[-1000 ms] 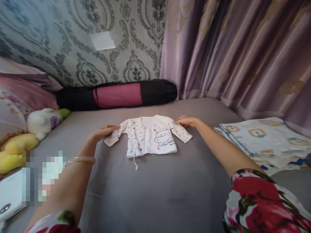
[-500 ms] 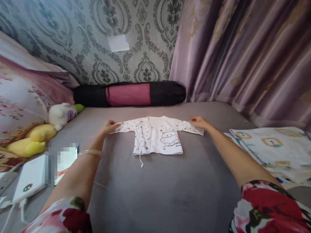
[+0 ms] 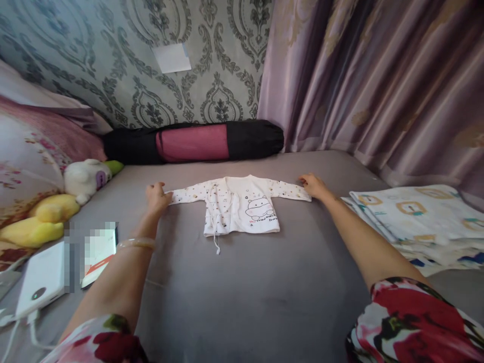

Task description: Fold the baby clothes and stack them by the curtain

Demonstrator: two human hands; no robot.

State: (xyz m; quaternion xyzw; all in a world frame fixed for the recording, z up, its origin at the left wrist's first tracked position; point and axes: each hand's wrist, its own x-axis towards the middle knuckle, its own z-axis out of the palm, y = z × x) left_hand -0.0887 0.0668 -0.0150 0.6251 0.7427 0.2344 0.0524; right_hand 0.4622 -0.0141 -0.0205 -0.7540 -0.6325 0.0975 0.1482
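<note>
A white baby wrap top (image 3: 242,206) lies spread flat on the grey bed sheet, its sleeves stretched out to both sides. Small dots and figures cover the sleeves and one front panel; a hippo drawing with lettering marks the other. A thin tie string (image 3: 217,242) hangs past the hem. At the left sleeve's cuff is my left hand (image 3: 158,197), fingers loosely curled and apart, with the thumb side by the cuff. Beside the opposite cuff, my right hand (image 3: 313,186) has its fingers slightly parted and rests against the sleeve's end without a visible grip.
Behind the top lies a long black and maroon bag (image 3: 192,142) against the wall. Folded printed cloths (image 3: 416,206) sit at right. On the left are plush toys (image 3: 85,179), a white power bank (image 3: 41,277) with cables, and a phone (image 3: 99,262). Curtains (image 3: 340,75) hang at right.
Both hands have loosened from the sleeve ends. My left hand has shifted outward and its fingers have lifted. The top lies in the same spread shape; the camera view has shifted slightly.
</note>
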